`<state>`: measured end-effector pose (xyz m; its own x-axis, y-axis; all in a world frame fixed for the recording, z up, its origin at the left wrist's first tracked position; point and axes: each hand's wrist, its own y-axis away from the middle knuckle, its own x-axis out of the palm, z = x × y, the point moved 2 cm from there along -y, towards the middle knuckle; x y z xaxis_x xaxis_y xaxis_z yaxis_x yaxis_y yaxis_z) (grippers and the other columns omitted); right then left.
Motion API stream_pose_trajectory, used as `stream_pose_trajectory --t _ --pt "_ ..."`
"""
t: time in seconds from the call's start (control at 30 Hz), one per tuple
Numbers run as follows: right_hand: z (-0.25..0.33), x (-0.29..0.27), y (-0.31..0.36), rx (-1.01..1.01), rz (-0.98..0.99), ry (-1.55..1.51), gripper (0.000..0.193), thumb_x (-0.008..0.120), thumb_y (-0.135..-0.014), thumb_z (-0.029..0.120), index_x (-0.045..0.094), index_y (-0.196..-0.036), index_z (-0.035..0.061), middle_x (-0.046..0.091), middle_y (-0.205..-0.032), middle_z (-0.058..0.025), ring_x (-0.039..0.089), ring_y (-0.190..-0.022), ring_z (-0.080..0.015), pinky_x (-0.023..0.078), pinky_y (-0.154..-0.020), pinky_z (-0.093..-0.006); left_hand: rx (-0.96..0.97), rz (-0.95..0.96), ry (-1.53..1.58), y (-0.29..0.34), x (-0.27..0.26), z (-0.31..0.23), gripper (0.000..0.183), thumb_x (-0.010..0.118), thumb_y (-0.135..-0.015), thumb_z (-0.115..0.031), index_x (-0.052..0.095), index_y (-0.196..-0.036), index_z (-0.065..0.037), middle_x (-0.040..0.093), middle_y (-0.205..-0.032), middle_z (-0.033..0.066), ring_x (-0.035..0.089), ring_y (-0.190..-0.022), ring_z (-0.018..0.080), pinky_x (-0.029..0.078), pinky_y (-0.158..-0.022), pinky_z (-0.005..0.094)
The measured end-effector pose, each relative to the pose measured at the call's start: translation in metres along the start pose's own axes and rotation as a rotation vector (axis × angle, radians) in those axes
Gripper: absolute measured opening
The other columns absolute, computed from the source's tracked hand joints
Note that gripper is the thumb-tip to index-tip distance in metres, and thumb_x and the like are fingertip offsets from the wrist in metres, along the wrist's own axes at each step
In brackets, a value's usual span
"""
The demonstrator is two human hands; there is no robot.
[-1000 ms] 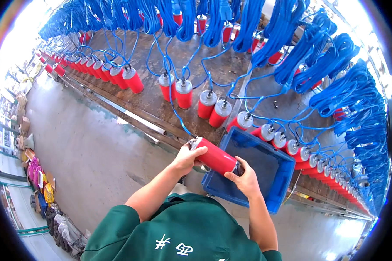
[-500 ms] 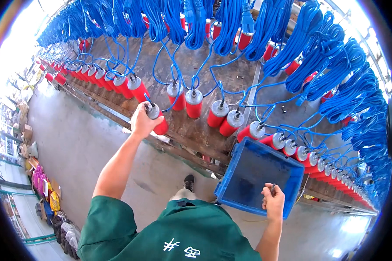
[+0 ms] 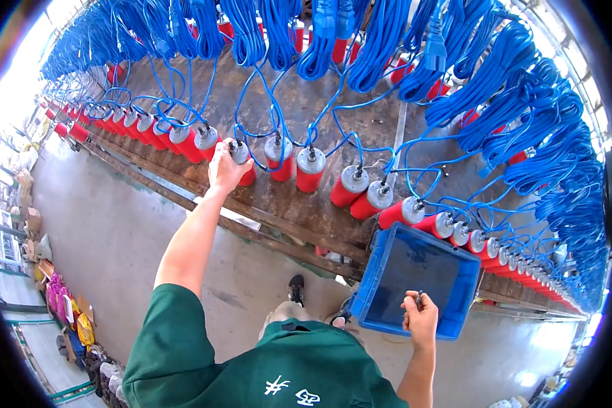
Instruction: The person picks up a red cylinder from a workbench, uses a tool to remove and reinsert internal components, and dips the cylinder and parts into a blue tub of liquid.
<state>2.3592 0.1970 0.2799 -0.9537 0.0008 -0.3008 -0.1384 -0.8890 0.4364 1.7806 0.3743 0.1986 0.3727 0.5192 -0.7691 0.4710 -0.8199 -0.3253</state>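
My left hand (image 3: 228,167) is closed around a red cylinder (image 3: 247,178) with a grey cap, near the table's front edge. Black fittings and blue cable come out of such caps. To its left stands another red cylinder (image 3: 206,139); to its right is a further one (image 3: 279,158). Over the near part of a blue plastic bin (image 3: 362,306), my right hand (image 3: 420,318) pinches a small dark piece (image 3: 419,296), too small to name. Dark bits (image 3: 425,257) lie on the bin's bottom.
Red cylinders line the brown table (image 3: 265,204) on both sides. Thick coils of blue cable (image 3: 381,47) hang along its far side, with thin cables looping across the top. Bags and boxes (image 3: 68,306) sit on the floor at left.
My left hand has moved the red cylinder away from me, further onto the table beside the others. My right hand keeps its pinch over the bin. The whole view has shifted slightly.
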Motion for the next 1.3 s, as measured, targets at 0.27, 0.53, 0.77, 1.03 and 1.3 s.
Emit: stream_pose_trajectory --t 0.27,0.53,0.77,1.03,1.3 --pt "0.024 0.033 -0.002 -0.034 0.049 0.024 0.015 0.068 -0.101 0.009 0.069 -0.111 -0.0018 0.067 -0.080 -0.0037 0.053 -0.051 -0.0059 0.044 -0.044 -0.0230 0.005 -0.033 0.026 -0.009 0.003 0.000 0.073 0.093 -0.072 -0.030 0.057 -0.131 -0.005 0.063 -0.124 0.0162 0.063 -0.118 0.0369 0.052 -0.100 0.0462" --pt "0.021 0.031 0.001 -0.061 0.046 0.046 0.014 0.068 -0.101 0.009 0.070 -0.109 -0.0023 0.068 -0.079 -0.0047 0.054 -0.051 -0.0066 0.044 -0.045 -0.0231 0.075 -0.188 0.071 0.003 0.001 -0.010 0.074 0.088 -0.077 -0.026 0.051 -0.138 -0.004 0.057 -0.128 0.0206 0.054 -0.124 0.0422 0.047 -0.106 0.0495" --pt "0.013 0.018 0.007 -0.023 -0.023 -0.011 0.014 0.067 -0.102 0.010 0.070 -0.109 -0.0017 0.068 -0.079 -0.0053 0.054 -0.051 -0.0064 0.045 -0.045 -0.0231 -0.028 0.170 0.652 0.065 0.023 -0.065 0.031 0.072 -0.098 -0.017 0.068 -0.125 -0.002 0.069 -0.078 0.0092 0.065 -0.071 0.0147 0.053 -0.070 0.0324" --pt "0.002 0.020 -0.001 -0.047 -0.009 -0.027 0.015 0.067 -0.103 0.010 0.070 -0.110 -0.0020 0.068 -0.079 -0.0046 0.054 -0.051 -0.0062 0.045 -0.045 -0.0227 -0.037 0.162 0.278 0.064 0.025 -0.116 0.082 0.067 -0.097 -0.021 0.024 -0.166 -0.008 0.070 -0.072 0.0106 0.070 -0.068 0.0315 0.055 -0.070 0.0439" --pt "0.000 0.024 -0.002 -0.054 0.000 -0.030 0.017 0.067 -0.103 0.014 0.070 -0.111 -0.0009 0.068 -0.081 -0.0054 0.054 -0.051 -0.0069 0.045 -0.044 -0.0228 -0.089 -0.074 0.422 0.040 0.026 -0.078 0.072 0.069 -0.096 -0.015 0.033 -0.157 -0.001 0.071 -0.073 0.0101 0.070 -0.071 0.0342 0.054 -0.075 0.0441"
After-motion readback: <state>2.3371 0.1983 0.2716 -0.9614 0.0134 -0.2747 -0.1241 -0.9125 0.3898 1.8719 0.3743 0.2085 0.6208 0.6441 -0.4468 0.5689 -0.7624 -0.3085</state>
